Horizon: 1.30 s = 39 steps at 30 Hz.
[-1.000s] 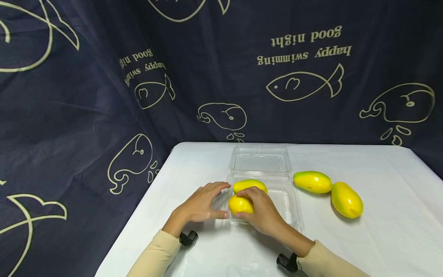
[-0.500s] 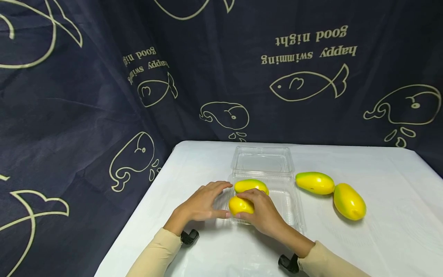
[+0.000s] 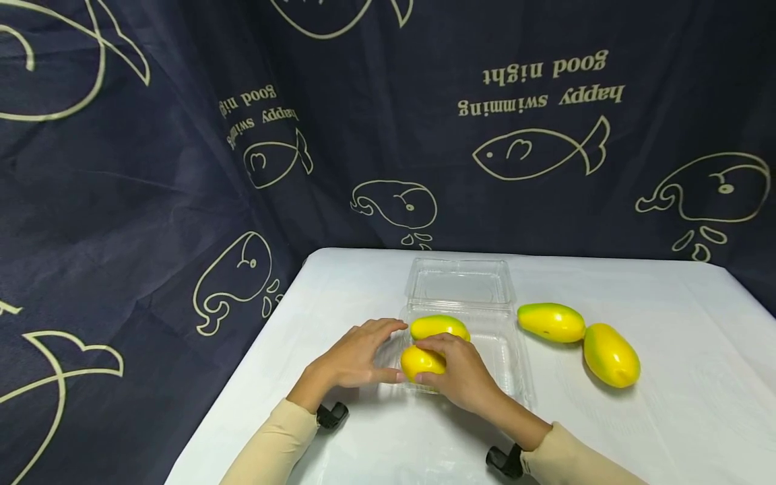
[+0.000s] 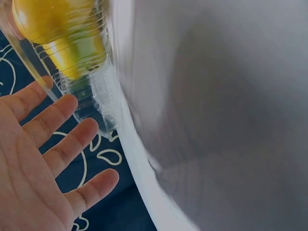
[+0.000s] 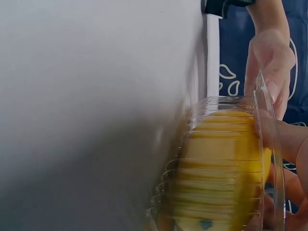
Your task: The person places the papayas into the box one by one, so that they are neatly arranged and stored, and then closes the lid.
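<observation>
The right hand (image 3: pixel 463 374) grips the nearer yellow fruit (image 3: pixel 419 364) inside the clear container (image 3: pixel 523 360); the left hand (image 3: pixel 351 357), fingers extended, holds nothing beside it. An uneven release could roll that smooth fruit — perhaps against the farther fruit (image 3: pixel 438 327).

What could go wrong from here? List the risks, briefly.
1. The front yellow fruit, held by the right grip, is glossy and rounded; once released, it could roll against the rear yellow fruit.
2. The clear container looks thin-walled; the left grip, open beside it, might nudge or bend it.
3. Two loose yellow fruits lie on the white tabletop; a bump could set them rolling.
</observation>
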{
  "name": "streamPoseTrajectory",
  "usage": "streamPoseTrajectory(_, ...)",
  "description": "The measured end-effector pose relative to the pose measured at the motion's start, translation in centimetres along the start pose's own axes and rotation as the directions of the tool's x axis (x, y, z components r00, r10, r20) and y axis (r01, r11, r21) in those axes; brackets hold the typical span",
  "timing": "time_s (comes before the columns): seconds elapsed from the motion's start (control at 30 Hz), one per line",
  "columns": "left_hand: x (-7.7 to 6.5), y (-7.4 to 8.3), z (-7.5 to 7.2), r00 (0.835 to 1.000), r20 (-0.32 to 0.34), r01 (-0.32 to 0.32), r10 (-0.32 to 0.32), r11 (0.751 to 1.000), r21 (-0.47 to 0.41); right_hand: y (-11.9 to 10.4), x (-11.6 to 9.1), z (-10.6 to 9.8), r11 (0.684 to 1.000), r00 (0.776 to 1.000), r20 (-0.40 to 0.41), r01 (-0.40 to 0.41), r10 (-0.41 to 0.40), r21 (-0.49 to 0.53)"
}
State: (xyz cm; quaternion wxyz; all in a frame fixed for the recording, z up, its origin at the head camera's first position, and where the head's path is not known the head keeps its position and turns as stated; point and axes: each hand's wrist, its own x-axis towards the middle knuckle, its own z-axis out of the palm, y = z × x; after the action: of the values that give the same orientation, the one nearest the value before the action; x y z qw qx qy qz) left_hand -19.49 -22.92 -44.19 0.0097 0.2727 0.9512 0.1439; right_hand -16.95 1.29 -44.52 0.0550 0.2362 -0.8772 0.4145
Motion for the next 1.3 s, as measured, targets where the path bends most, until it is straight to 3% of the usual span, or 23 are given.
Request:
streamPoseTrajectory(0.7, -0.4, 0.6, -0.1, 1.0, 0.005, 0.023, -0.023, 1.0, -0.016, 0.0, -0.7, -0.5, 0.999, 1.0, -0.02, 0.001, -0.001, 0.04)
streamPoseTrajectory(1.1, -0.2, 0.6, 0.0, 1.0, -0.002, 0.013, -0.013, 1.0, -0.001, -0.1, -1.3, -2.4, 0.999, 0.998, -0.061, -0.028, 0.03, 0.031)
streamPoseTrajectory(1.3, -0.2, 0.7, -0.2, 1.0, -0.007, 0.003, -0.003, 1.0, 0.007, 0.8, -1.9, -4.4, 1.0, 0.988, -0.153, 0.017, -0.016, 0.007)
